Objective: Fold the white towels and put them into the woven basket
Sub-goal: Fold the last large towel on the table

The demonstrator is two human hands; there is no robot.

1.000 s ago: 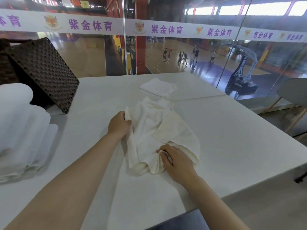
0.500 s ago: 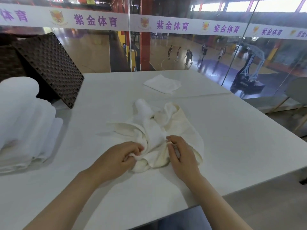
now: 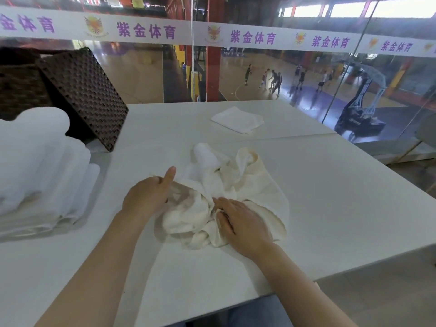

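Observation:
A crumpled white towel (image 3: pixel 238 185) lies in the middle of the white table (image 3: pixel 330 208). My left hand (image 3: pixel 147 197) grips the towel's left edge, thumb raised. My right hand (image 3: pixel 240 220) lies on the bunched near part, fingertips pinching a fold. A folded white towel (image 3: pixel 237 119) sits farther back on the table. The dark woven basket (image 3: pixel 21 88) stands at the far left, with its woven lid (image 3: pixel 82 90) leaning against it.
A stack of folded white towels (image 3: pixel 40 171) fills the left side of the table. A glass wall runs behind the table, with a sports court beyond. The table's near and right edges drop to the floor.
My left hand moved from the towel's far left edge toward me, took a near fold, then lifted the left edge. The towel bunched up more; my right hand stayed on its near part.

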